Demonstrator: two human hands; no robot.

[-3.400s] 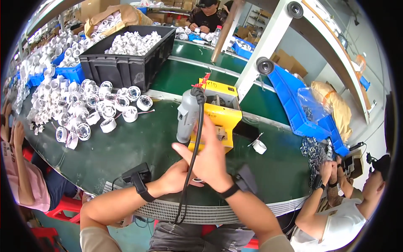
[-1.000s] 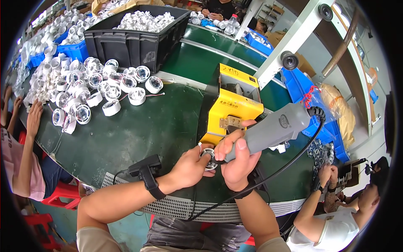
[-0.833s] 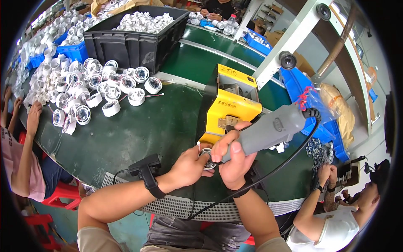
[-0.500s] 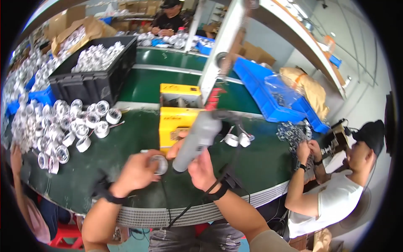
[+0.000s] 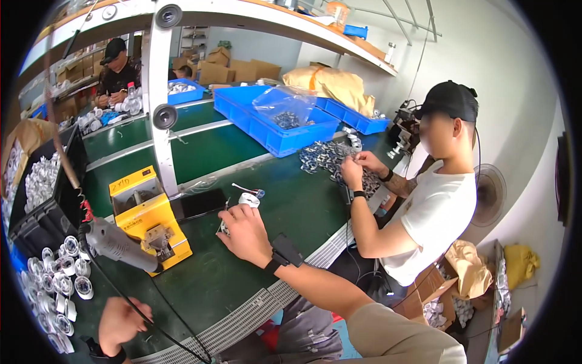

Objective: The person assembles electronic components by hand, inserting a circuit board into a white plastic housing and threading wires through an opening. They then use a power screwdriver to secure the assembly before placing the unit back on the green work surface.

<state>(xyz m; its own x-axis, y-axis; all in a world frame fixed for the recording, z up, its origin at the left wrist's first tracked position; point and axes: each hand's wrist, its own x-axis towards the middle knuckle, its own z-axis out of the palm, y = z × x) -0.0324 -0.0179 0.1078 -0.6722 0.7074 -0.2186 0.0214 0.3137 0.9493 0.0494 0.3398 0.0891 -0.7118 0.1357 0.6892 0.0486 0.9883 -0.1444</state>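
My right hand (image 5: 245, 233) reaches over the bench with its fingers curled around a small white round part, mostly hidden under them. Just beyond the fingertips sits another white round part (image 5: 249, 199) with a short wire and connector. My left hand (image 5: 124, 321) is low at the left near the bench's front edge, slightly blurred. Its fingers are loosely bent and apart, with nothing visible in them, and a black cable passes in front. A grey power screwdriver (image 5: 121, 244) hangs tilted above the bench, beside a yellow box-shaped machine (image 5: 151, 212).
White round parts (image 5: 60, 282) are heaped at the left, by a black crate (image 5: 45, 209). A dark flat object (image 5: 203, 205) lies behind the yellow machine. Blue trays (image 5: 273, 130) and a metal-parts pile (image 5: 324, 161) stand farther right. A co-worker (image 5: 445, 176) works at the right.
My view has turned right. The screwdriver has left my right hand, which now reaches to the white parts. My left hand has moved away leftward, and the round part it held no longer shows in it.
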